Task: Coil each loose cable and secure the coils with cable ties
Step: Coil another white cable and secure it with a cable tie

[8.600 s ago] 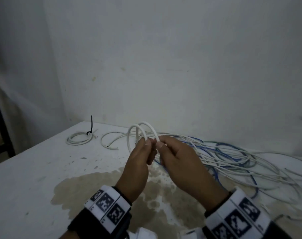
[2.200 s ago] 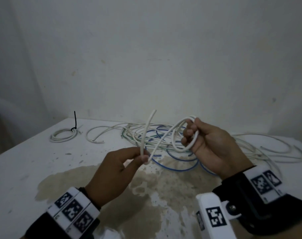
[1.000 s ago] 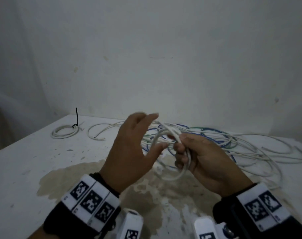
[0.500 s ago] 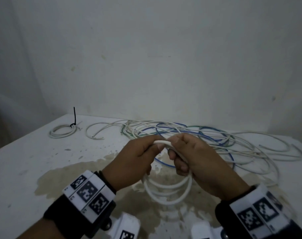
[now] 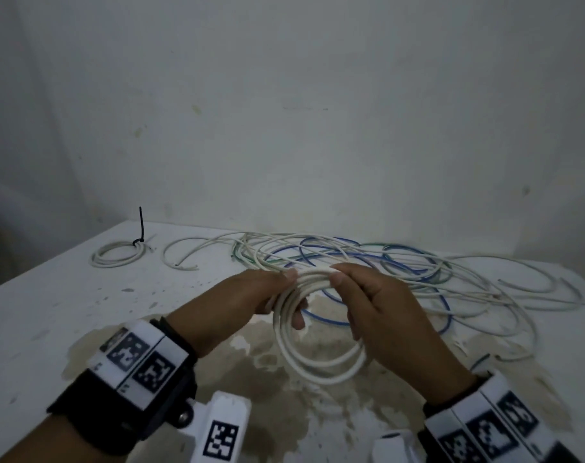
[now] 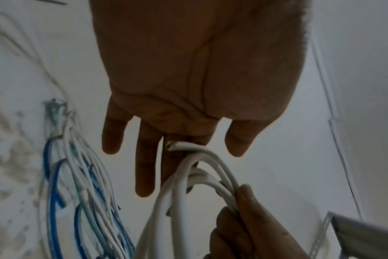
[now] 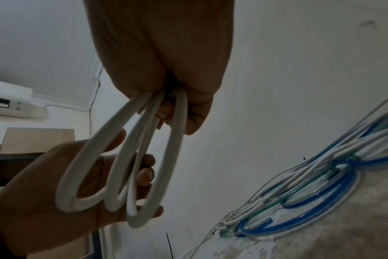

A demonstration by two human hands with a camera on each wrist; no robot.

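Observation:
A white cable coil (image 5: 321, 372) of several loops hangs between my hands above the table. My right hand (image 5: 346, 305) pinches the top of the coil (image 7: 122, 166) between thumb and fingers. My left hand (image 5: 293, 299) has its fingers passed through the loops, nearly straight, and the coil (image 6: 182, 192) rests on them. The left thumb lies beside the top of the coil without pressing it in the left wrist view. A cut cable end (image 6: 169, 145) lies on those fingers. A tangle of loose white, blue and green cables (image 5: 368, 262) lies behind my hands.
At the table's far left lies a small white coil (image 5: 117, 255) bound with a black cable tie (image 5: 141, 225). A short curved white cable piece (image 5: 181, 255) sits beside it. The white table (image 5: 50, 312) has a brown stain (image 5: 284, 412) under my hands. A wall stands close behind.
The loose tail has been wound into the coil. My left hand has gone from pinching the cable to resting its fingers inside the loops. The right hand keeps its pinch.

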